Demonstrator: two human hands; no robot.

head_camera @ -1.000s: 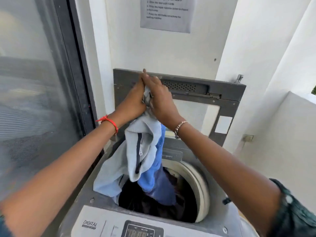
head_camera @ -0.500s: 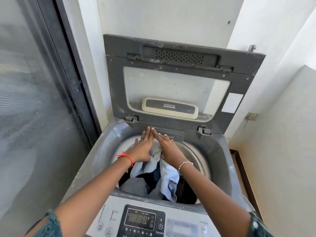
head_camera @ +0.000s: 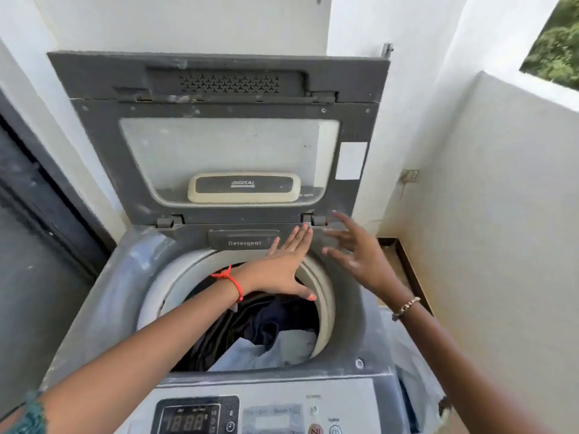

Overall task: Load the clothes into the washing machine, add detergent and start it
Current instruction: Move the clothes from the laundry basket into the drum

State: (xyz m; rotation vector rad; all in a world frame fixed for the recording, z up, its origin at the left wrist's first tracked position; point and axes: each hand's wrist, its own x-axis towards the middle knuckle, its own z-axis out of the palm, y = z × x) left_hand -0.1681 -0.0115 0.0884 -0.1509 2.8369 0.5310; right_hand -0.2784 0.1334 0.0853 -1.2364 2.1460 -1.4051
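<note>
The grey top-loading washing machine (head_camera: 131, 277) stands with its lid (head_camera: 219, 145) raised upright. Dark and pale blue clothes (head_camera: 266, 343) lie inside the drum. A closed drawer marked Detergent (head_camera: 244, 242) sits at the back rim. My left hand (head_camera: 282, 267) hovers flat over the drum's far right side, fingers spread, holding nothing. My right hand (head_camera: 357, 255) is above the machine's right rim, blurred, fingers apart and empty. The lit control panel (head_camera: 194, 418) is at the front edge.
A dark-framed glass door (head_camera: 37, 245) runs along the left. White walls close in behind and on the right (head_camera: 501, 245). A pale bag or cloth (head_camera: 416, 380) sits low beside the machine's right side.
Both hands let go of the pale blue garment, which now lies in the drum. The hands rose out of the drum and shifted to the right, fingers spread.
</note>
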